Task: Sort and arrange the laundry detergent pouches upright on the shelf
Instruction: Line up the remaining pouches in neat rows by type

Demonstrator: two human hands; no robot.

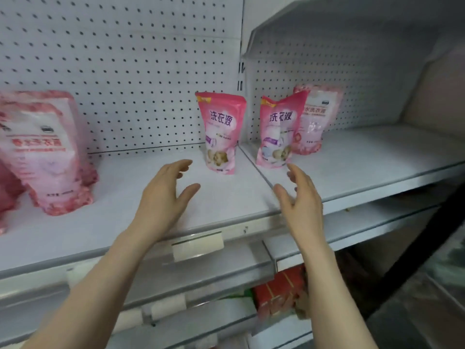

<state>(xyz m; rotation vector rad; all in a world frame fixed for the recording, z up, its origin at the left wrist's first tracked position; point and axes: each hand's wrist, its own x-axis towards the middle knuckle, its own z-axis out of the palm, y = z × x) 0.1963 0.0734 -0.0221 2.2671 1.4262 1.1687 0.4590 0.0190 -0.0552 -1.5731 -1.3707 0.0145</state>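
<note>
Two small bright pink detergent pouches stand upright on the white shelf point(226, 197): one point(221, 133) at the middle, another point(278, 132) just right of the shelf seam, its top crumpled. Behind that one stands a paler pink and white pouch point(315, 119). A large pale pink pouch point(47, 152) stands at the left, with darker pink pouches partly cut off by the frame edge beside it. My left hand point(164, 190) hovers open over the shelf, short of the middle pouch. My right hand point(300, 195) is open too, just below the crumpled pouch, touching nothing.
A white pegboard wall point(125, 59) backs the shelf. An upper shelf point(327, 28) overhangs the right section. Price-tag holders point(197, 245) line the front edge. Below, a lower shelf holds red packages point(279, 290).
</note>
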